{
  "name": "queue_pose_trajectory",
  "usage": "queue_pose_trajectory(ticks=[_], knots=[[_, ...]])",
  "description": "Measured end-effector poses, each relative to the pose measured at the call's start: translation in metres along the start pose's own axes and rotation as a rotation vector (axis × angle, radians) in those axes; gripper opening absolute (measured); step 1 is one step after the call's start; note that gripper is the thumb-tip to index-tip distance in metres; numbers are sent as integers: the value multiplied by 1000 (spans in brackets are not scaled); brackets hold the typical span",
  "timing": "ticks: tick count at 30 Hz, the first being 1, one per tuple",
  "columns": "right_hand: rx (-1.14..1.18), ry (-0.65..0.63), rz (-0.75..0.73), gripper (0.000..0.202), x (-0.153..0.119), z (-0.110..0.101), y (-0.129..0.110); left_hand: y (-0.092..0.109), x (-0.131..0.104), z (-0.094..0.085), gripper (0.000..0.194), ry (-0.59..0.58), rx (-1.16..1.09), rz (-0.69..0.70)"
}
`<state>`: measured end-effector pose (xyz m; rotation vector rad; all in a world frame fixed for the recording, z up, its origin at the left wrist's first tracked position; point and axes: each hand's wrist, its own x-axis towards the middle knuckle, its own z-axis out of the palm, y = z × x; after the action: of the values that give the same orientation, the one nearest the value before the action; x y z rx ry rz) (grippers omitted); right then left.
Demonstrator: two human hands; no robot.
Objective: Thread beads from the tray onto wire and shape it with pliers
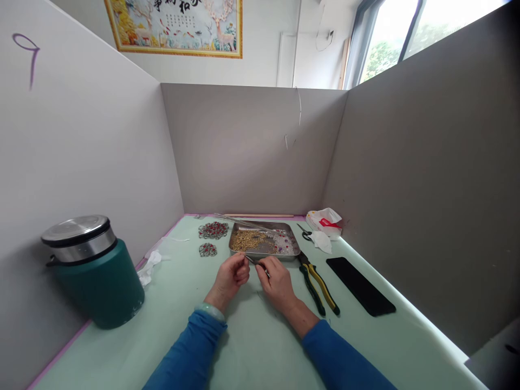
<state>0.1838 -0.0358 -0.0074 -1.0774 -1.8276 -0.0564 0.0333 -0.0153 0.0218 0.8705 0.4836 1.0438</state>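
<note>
My left hand [232,277] is closed in a pinch just before the tray's front edge; what its fingertips hold is too small to make out. Closed around slim metal tweezers [251,260], my right hand [277,281] points them left, their tip close to the left fingertips. Right behind both hands lies a shallow metal tray [266,254], with gold beads [246,240] on its left side and clear, pink and purple beads [284,242] on its right. Two piles of red-and-silver beaded pieces, a larger pile [213,230] and a smaller pile [208,249], lie left of the tray.
Yellow-and-black pliers [319,284] and a black phone [360,286] lie at the right. Behind them are scissors [305,234], crumpled tissue [320,241] and a tissue packet [324,222]. A green vacuum jug [97,281] stands at the left. Grey partitions [254,151] enclose the table.
</note>
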Motion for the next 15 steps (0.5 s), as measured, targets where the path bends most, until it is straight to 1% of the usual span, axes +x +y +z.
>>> queue_pose_trajectory(ticks=[5, 10, 15], knots=[[-77, 33, 31, 20, 0, 3, 0, -2, 0, 2, 21, 10, 19, 9], [-108, 18, 55, 20, -1, 4, 0, -5, 1, 2, 21, 3, 27, 17], [-106, 3, 55, 22, -2, 6, 3, -6, 2, -1, 23, 25, 60, 9]])
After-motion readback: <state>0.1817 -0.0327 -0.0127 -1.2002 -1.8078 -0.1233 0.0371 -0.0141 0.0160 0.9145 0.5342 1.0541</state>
